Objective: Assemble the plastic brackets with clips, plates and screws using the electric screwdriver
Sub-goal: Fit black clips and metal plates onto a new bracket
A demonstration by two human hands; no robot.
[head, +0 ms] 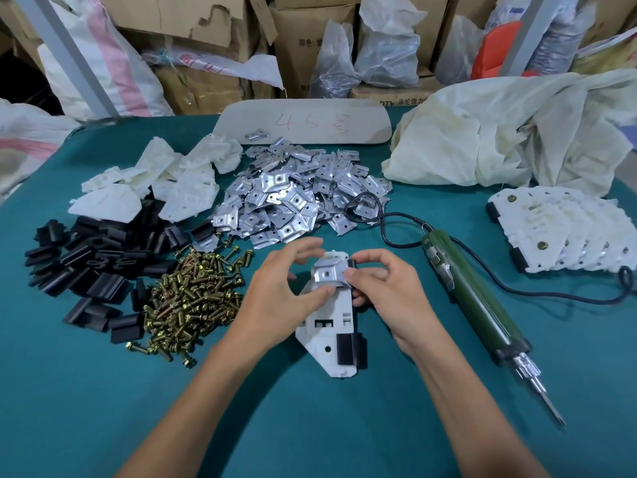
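Left hand, right hand on bracket; plate edges under fingertips

I read a red handwritten "45" and one unclear character on the beige board at upper centre. Behind it, a cardboard box shows "DTY" with Chinese print I can't make out

teal table, piles of white brackets, black clips, metal plates, brass screws, green electric screwdriver, finished brackets, crumpled cloth
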